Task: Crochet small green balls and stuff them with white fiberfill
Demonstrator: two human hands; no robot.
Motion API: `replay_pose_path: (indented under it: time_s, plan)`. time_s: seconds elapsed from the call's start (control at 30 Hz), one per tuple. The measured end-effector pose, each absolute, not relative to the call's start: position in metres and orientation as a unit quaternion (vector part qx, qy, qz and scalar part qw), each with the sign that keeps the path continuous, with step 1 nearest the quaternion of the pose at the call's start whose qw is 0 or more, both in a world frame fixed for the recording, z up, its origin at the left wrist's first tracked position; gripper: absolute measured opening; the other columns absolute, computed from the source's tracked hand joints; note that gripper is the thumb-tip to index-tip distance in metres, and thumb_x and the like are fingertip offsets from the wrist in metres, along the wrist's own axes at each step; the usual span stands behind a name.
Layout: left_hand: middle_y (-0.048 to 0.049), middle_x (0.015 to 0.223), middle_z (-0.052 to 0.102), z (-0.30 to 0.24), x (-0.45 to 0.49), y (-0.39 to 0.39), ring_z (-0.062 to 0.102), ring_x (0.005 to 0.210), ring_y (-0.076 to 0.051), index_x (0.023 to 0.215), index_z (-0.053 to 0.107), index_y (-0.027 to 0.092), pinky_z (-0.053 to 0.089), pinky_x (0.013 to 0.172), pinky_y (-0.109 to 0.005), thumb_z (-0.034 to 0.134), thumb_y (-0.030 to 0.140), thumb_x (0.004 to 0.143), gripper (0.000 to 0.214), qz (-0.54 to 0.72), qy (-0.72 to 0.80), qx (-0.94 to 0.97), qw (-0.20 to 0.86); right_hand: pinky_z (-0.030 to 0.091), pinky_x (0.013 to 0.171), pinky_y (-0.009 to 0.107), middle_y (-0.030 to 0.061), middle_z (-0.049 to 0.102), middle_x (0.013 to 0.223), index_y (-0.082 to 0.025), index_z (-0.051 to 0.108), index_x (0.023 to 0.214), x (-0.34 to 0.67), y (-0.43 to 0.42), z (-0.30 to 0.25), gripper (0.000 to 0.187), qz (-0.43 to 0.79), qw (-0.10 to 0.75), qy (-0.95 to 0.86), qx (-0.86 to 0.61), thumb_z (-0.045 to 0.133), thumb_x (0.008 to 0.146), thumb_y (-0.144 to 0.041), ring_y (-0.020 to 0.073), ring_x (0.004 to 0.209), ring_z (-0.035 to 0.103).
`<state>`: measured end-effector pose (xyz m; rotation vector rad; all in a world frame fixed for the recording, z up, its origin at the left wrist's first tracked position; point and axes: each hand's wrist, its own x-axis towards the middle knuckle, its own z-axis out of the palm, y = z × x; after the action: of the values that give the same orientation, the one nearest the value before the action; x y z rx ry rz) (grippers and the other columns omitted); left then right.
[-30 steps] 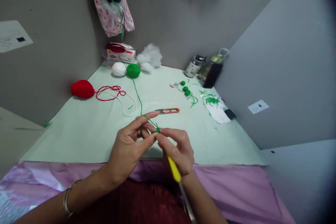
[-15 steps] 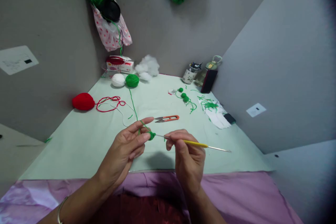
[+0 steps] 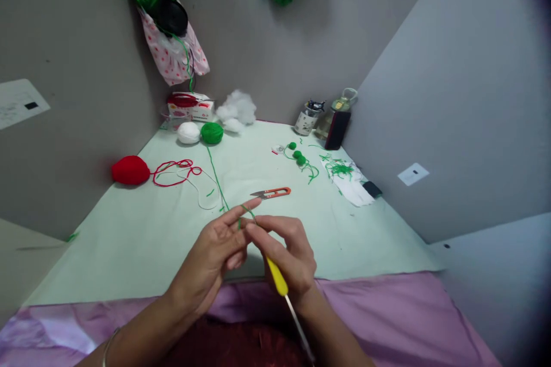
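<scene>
My left hand (image 3: 215,252) and my right hand (image 3: 286,252) meet just above the near edge of the pale green table (image 3: 129,229). My right hand is closed round a crochet hook with a yellow handle (image 3: 276,276), its metal end pointing back toward me. My left hand pinches green yarn (image 3: 217,183), with the index finger stretched out and the strand looped over it. The small green crocheted piece is hidden between the fingers. The strand runs back across the table to a green yarn ball (image 3: 212,133).
Orange thread snips (image 3: 272,192) lie just beyond my hands. A red yarn ball (image 3: 130,170), a white ball (image 3: 188,132), white stuffing (image 3: 237,110), small green crocheted balls (image 3: 298,155), yarn scraps on paper (image 3: 344,175), a jar and a bottle (image 3: 327,120) stand farther back. Grey walls enclose the table.
My right hand has swung the hook from pointing out to the right to handle-down toward me, and closed in on my left hand. The green piece is now hidden between the fingers.
</scene>
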<state>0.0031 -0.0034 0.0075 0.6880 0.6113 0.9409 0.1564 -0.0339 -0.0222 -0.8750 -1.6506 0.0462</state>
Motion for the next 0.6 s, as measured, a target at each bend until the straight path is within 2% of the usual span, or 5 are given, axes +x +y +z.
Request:
replay_pose_path:
  time_s: [0.1,0.17,0.23,0.37,0.6]
  plan:
    - [0.0098,0.061,0.038,0.009,-0.001,0.002,0.017,0.047,0.001,0.112,0.083,0.017,0.023,0.043,-0.013,0.088,0.023,0.08,0.033,0.414,0.273,0.274,0.824,0.057,0.072,0.035,0.0055,0.076,0.096,-0.029,0.078,0.115,0.159,-0.032,-0.017,0.028,0.133,0.661,-0.625,-0.393,0.06,0.099,-0.013,0.0194,0.085,0.069]
    - [0.0067,0.069,0.048,0.01,-0.004,0.003,0.021,0.048,0.001,0.11,0.083,0.018,0.024,0.044,-0.013,0.088,0.019,0.079,0.032,0.432,0.278,0.277,0.812,0.054,0.066,0.033,0.003,0.074,0.086,-0.027,0.079,0.103,0.158,-0.03,-0.013,0.021,0.238,0.693,-0.559,-0.387,0.059,0.101,-0.019,0.0162,0.072,0.065]
    - [0.0029,0.079,0.057,0.009,-0.005,0.002,0.031,0.05,0.0,0.113,0.082,0.021,0.03,0.047,-0.013,0.088,0.018,0.078,0.036,0.443,0.288,0.305,0.792,0.054,0.066,0.032,0.0031,0.074,0.086,-0.025,0.079,0.098,0.156,-0.027,-0.012,0.018,0.297,0.695,-0.535,-0.377,0.061,0.1,-0.024,0.0155,0.071,0.064]
    - [0.0014,0.081,0.061,0.011,-0.003,-0.004,0.041,0.058,-0.004,0.119,0.08,0.023,0.035,0.051,-0.016,0.09,0.022,0.077,0.044,0.453,0.314,0.346,0.759,0.055,0.069,0.032,0.0036,0.076,0.093,-0.026,0.08,0.099,0.15,-0.025,-0.015,0.015,0.316,0.671,-0.551,-0.382,0.066,0.098,-0.026,0.0157,0.077,0.065]
    - [0.0059,0.069,0.054,0.014,-0.007,-0.009,0.036,0.053,-0.004,0.136,0.068,0.018,0.033,0.052,-0.018,0.086,0.026,0.081,0.059,0.454,0.315,0.345,0.759,0.057,0.07,0.032,0.0024,0.074,0.093,-0.029,0.081,0.102,0.142,-0.03,-0.016,0.017,0.308,0.675,-0.563,-0.364,0.066,0.098,-0.024,0.0147,0.075,0.066]
